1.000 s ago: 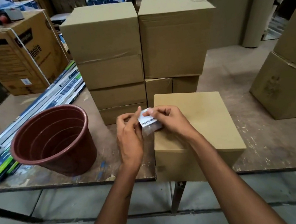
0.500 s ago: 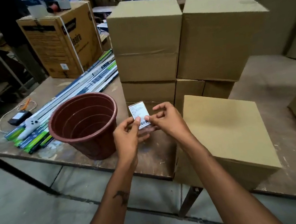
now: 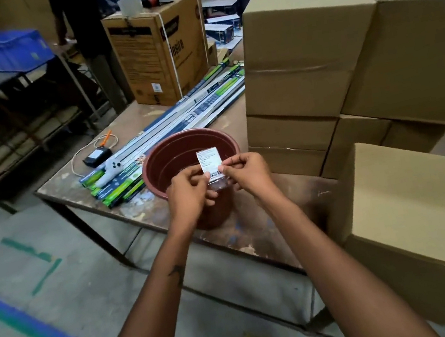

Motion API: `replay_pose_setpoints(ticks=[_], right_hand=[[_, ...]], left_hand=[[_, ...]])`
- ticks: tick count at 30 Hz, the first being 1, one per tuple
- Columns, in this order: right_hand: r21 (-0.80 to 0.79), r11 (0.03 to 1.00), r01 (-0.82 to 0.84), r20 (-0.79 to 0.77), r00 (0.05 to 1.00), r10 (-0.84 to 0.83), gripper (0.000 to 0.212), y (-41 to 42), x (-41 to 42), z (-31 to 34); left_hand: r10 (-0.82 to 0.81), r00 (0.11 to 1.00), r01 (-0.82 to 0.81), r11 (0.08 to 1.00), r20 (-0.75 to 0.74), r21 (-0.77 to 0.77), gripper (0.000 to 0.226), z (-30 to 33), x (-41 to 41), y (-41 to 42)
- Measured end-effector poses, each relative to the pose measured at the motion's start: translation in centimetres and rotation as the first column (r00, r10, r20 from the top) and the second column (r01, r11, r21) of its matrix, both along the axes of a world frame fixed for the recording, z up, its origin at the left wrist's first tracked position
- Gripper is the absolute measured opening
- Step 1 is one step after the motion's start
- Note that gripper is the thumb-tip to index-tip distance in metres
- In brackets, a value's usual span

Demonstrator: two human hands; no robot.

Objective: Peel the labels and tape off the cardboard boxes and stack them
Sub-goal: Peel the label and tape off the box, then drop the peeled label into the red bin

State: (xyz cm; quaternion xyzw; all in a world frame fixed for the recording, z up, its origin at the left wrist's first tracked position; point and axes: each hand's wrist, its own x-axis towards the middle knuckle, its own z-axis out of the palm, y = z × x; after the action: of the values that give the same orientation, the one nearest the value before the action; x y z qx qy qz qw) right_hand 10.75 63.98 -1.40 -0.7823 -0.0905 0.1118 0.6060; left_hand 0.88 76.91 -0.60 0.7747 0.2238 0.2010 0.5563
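A white barcode label (image 3: 209, 162) with clear tape hanging below it is held upright over the brown plastic pot (image 3: 183, 151). My left hand (image 3: 190, 193) pinches its lower left edge and my right hand (image 3: 248, 173) pinches its right edge. The plain cardboard box (image 3: 425, 223) it came off lies at the table's near right edge. Behind it stands a stack of plain cardboard boxes (image 3: 304, 47), several high, with more boxes (image 3: 423, 43) to the right.
Long tube-light packs (image 3: 186, 113) lie across the wooden table (image 3: 152, 208) left of the pot, with a white handheld device (image 3: 112, 169) and a black adapter (image 3: 97, 156). A printed carton (image 3: 159, 50) stands at the back. A person stands beyond it.
Both hands have carried the label left, away from the near box and over the pot. The view has swung left with them.
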Motion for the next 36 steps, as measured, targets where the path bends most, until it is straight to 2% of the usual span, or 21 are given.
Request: replay_pose_setpoints(ticks=[3,4,11,14,18,22,26,30,36], right_hand=[[-0.208,0.976,0.065,0.123,0.992,-0.04,0.014,1.4,0.3,0.1],[-0.255,0.963,0.083,0.146,0.988,-0.046,0.014,1.7,0.4,0.1],[-0.446,0.872,0.202,0.29,0.954,-0.073,0.006,3.0,0.6,0.3],[-0.436,0.878,0.2,0.297,0.952,-0.069,0.005,2.7,0.7,0.0],[-0.369,0.911,0.182,0.336,0.941,-0.052,0.004,1.5,0.5,0.0],[-0.317,0.93,0.185,0.412,0.91,-0.041,0.008,-1.2,-0.3,1.1],[-0.322,0.92,0.225,0.497,0.867,-0.038,0.013,-5.8,-1.6,2.5],[-0.442,0.832,0.336,0.544,0.838,-0.05,0.02,-11.6,-3.1,4.7],[-0.61,0.594,0.524,0.605,0.792,-0.078,0.029,-20.8,-7.2,5.6]], left_hand=[[0.062,0.99,-0.015,0.941,-0.129,0.339,0.026,0.4,0.5,2.0],[0.081,0.981,-0.005,0.916,-0.174,0.402,0.028,0.4,0.9,2.5],[0.07,0.918,0.172,0.818,-0.391,0.548,0.026,0.2,2.8,4.0],[0.075,0.929,0.153,0.813,-0.362,0.562,0.028,-0.1,2.9,3.9],[0.044,0.977,0.072,0.851,-0.209,0.52,0.034,0.3,2.5,2.5],[-0.078,0.997,0.08,0.873,-0.024,0.482,0.025,1.3,2.2,-1.1],[-0.206,0.973,0.138,0.878,0.101,0.459,0.022,1.9,2.4,-6.1],[-0.329,0.933,0.247,0.88,0.145,0.406,0.023,1.6,3.2,-11.6],[-0.498,0.866,0.461,0.83,0.045,0.314,0.033,-0.4,3.9,-20.3]])
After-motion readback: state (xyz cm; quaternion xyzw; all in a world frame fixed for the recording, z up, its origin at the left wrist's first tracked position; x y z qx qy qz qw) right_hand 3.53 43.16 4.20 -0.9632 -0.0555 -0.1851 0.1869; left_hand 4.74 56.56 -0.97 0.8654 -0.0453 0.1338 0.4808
